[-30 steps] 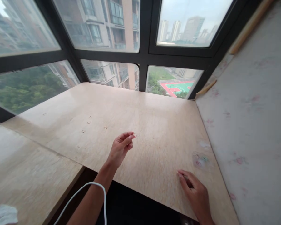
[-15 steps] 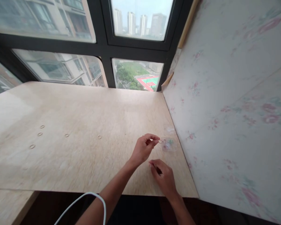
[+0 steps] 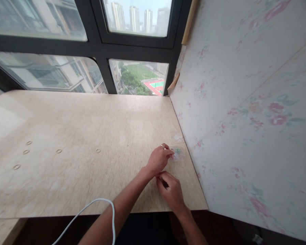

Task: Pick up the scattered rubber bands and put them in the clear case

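Observation:
My left hand (image 3: 158, 159) reaches over the left side of a small clear plastic box (image 3: 181, 157). Its fingers are pressed together there, and what they pinch, if anything, is hidden. A thin ring-like loop (image 3: 162, 146) shows at one of its fingers. Inside the box lie small green pieces (image 3: 177, 150) and pinkish pieces (image 3: 172, 156), too small to name. Close below the left wrist, my right hand (image 3: 171, 190) is closed with thumb and fingertips together; whatever it holds cannot be made out.
Several thin, pale rings lie spread on the marble-patterned surface, one ring (image 3: 98, 150) nearest my hands. Clear plastic (image 3: 177, 137) lies behind the box, by the flowered wall (image 3: 234, 136). A white cable (image 3: 91, 201) loops over my left forearm. Dark-framed windows stand behind.
My left hand has turned and its fingertips have moved to the box. The thin ring seen at its fingertips before no longer shows there. The right hand remains closed; the view has shifted right.

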Demonstrator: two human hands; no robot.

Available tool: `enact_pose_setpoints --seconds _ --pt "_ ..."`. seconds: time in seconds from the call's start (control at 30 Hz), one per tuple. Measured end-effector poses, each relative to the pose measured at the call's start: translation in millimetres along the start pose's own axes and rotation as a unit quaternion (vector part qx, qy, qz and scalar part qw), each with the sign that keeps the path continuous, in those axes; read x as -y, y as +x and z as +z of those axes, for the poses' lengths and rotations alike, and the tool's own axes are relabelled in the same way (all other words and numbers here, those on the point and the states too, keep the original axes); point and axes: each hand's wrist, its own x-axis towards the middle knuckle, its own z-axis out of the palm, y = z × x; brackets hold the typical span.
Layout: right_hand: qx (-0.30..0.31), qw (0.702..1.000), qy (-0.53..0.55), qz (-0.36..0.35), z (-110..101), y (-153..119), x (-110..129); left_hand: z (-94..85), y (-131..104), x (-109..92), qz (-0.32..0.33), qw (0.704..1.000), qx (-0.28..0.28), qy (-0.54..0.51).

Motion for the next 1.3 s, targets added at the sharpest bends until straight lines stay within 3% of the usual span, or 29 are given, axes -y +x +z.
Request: enact_pose_setpoints --seconds 0.17,0.3,0.43,0.57,0.7,0.87,1.0,1.2,1.3 --pt "0.011 1.000 0.016 0.005 -2 -1 0 -5.2 -5 4 -0.007 1.000 -0.005 -0.018" --pt "0.017 1.000 0.014 0.006 -2 -1 0 -20.0 -20 16 -0.012 0.998 -0.026 -0.052" --pt "0.020 1.000 -0.003 -0.003 -2 -1 2 -49.0 -55 40 -0.041 0.994 -0.066 -0.076" --pt "0.017 0.999 -0.026 -0.013 -1 -4 -1 -87.3 -100 63 -0.084 0.989 -0.113 -0.036" --pt "0.017 0.998 -0.054 -0.013 1 -6 -9 -124.2 -137 72 -0.111 0.978 -0.176 0.024" --pt "0.012 0.998 -0.044 0.050 9 1 -10 -152.8 -173 76 -0.148 0.965 -0.192 0.101" --pt "0.050 0.995 0.039 0.081 33 13 18 -159.2 -194 91 -0.168 0.956 -0.209 0.121" --pt "0.152 0.986 0.040 -0.062 97 67 76 -160.7 -200 107 -0.199 0.948 -0.242 0.046" --pt "0.220 0.963 -0.085 -0.131 135 112 96 -161.6 -199 109 -0.208 0.942 -0.261 0.025"
